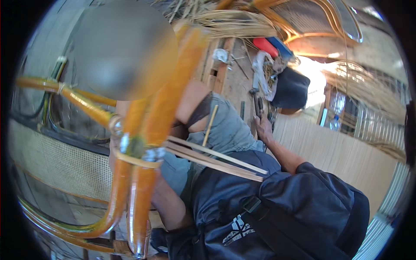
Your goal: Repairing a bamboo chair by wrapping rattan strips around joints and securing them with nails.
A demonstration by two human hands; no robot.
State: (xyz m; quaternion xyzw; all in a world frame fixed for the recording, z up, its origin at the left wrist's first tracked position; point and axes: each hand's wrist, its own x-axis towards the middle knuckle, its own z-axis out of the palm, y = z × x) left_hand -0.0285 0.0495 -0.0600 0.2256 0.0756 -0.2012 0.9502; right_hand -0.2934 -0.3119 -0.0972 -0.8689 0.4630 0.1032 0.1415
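Orange-brown rattan poles [141, 186] of a bent frame rise close in front of me. A pale strip binding [138, 161] loops around two of them. My left forearm [171, 206] passes behind the poles, which hide most of that hand and its fingers. Across my lap, long pale strips [216, 162] reach out from behind the frame. A short thin yellow stick [210, 125] lies over my grey shorts. My right hand [264, 129] is stretched out to the tools on my right, its fingers closed at a black-handled tool [260, 106].
Woven cane panel [65, 156] and curved poles fill the left. Bundled strips [234, 24] lie at the far side. Beyond my right hand are a white bag [264, 71], a black container [291, 88] and a red object [265, 47]. A plastic bottle [335, 123] stands at the right.
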